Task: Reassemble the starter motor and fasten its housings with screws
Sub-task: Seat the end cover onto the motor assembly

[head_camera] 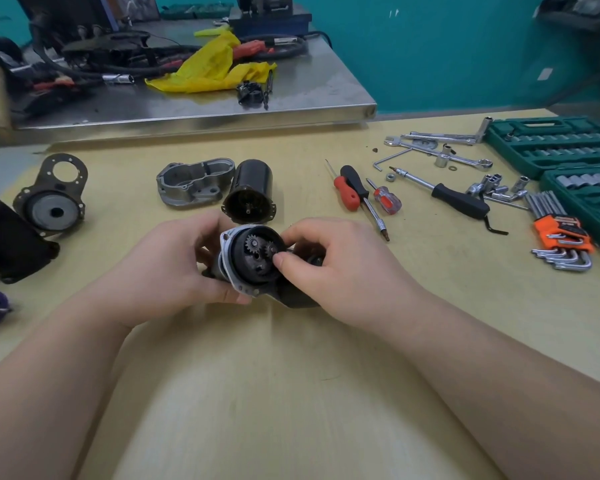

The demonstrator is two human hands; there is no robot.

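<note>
My left hand grips the starter gear housing, a silver-flanged black cup tilted toward me above the yellow table. One small planetary gear sits inside the cup. My right hand pinches a second small gear at the cup's right side, thumb and forefinger on it. Behind my hands lies the black cylindrical motor body with its open end toward me. Left of it rests a grey cast aluminium housing. A black end plate with a round silver centre lies at far left.
Two red-handled screwdrivers and a black-handled driver lie right of the motor. Wrenches, loose sockets, an orange hex key set and green socket cases fill the right side. A cluttered steel bench stands behind.
</note>
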